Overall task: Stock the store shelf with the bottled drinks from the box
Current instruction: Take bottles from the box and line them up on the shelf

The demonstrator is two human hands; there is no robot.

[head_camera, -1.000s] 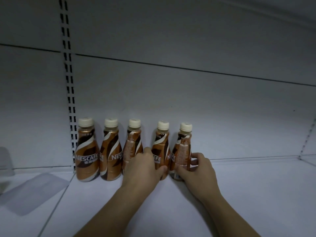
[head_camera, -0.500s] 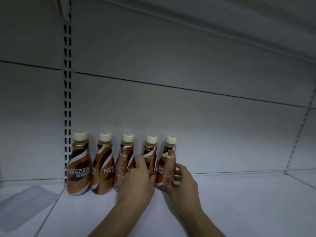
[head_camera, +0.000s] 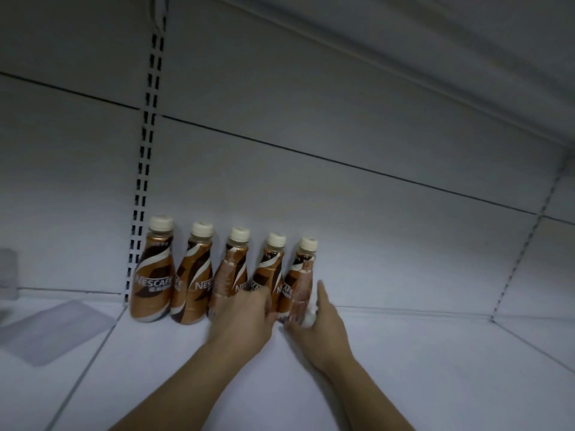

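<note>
Bottled drinks (head_camera: 231,272), five, far-left shelf (head_camera: 404,353) row: left hand (head_camera: 245,318) grips fourth bottle (head_camera: 268,272), right hand (head_camera: 323,328) lies straight-fingered against fifth bottle (head_camera: 301,281); clumsy withdrawal could topple the close-packed row.

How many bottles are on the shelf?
5, in one row along the back wall: leftmost bottle, second bottle, third bottle, fourth bottle behind the left hand, fifth bottle beside the right hand. None looks hidden.

Bottle row (head_camera: 193,275) blocks back left, shelf (head_camera: 435,368) open rightward
</note>
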